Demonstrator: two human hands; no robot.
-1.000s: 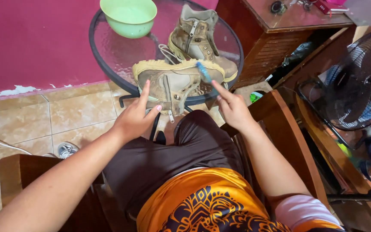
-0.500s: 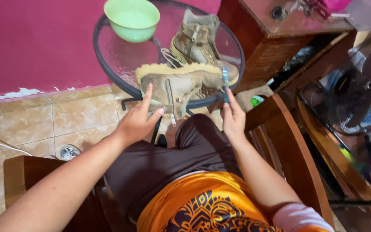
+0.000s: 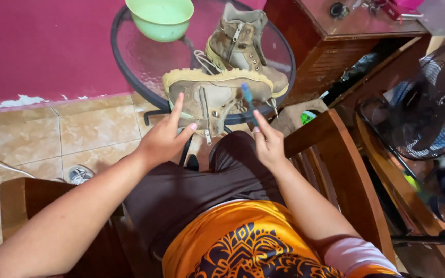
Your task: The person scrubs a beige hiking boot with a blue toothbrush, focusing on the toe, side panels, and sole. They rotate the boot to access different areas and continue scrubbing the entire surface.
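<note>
Hands on tan boot (image 3: 217, 100) — left (image 3: 163, 139) steadies, right (image 3: 269, 146) brushes

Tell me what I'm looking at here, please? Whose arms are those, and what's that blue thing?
There is no machine here. The picture comes from a small camera worn on a person's head, so you look down just as that person does. The two arms belong to that person, who sits on a wooden chair.

The left hand steadies a tan boot that lies on its side at the near edge of a round glass table. The right hand holds a thin blue brush against that boot; it is blurred, so I cannot see its bristles. A second boot stands behind the first, and a green bowl sits at the far side of the table. A fan stands on the right.
</note>
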